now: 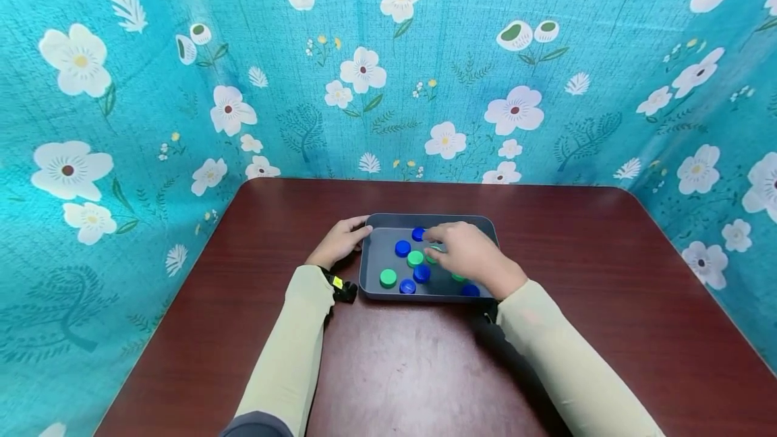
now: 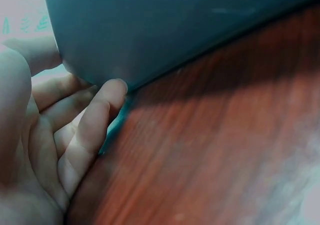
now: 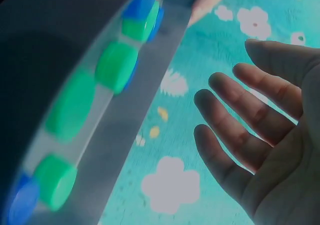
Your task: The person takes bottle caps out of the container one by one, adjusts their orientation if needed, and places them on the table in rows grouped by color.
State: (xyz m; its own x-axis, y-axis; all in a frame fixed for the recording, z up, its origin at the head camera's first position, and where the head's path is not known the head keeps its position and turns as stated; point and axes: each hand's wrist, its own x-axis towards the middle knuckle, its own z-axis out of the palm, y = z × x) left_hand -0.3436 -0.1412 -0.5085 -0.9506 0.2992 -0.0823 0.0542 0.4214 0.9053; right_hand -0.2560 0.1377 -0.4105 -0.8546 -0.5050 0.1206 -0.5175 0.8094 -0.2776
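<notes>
A shallow dark grey tray stands on the table with several round plastic caps in it. The blue caps and green caps lie scattered over its floor. My left hand grips the tray's left wall, thumb at the rim; in the left wrist view the other fingers bend against the outside near a corner. Above the tray's right part hovers my right hand, partly covering some caps. The right wrist view shows its fingers apart and slightly bent, holding nothing.
The dark red-brown wooden table stretches around the tray on all sides. A turquoise flowered cloth hangs behind and along both sides. A black wrist strap with a small device sits by the tray's left wall.
</notes>
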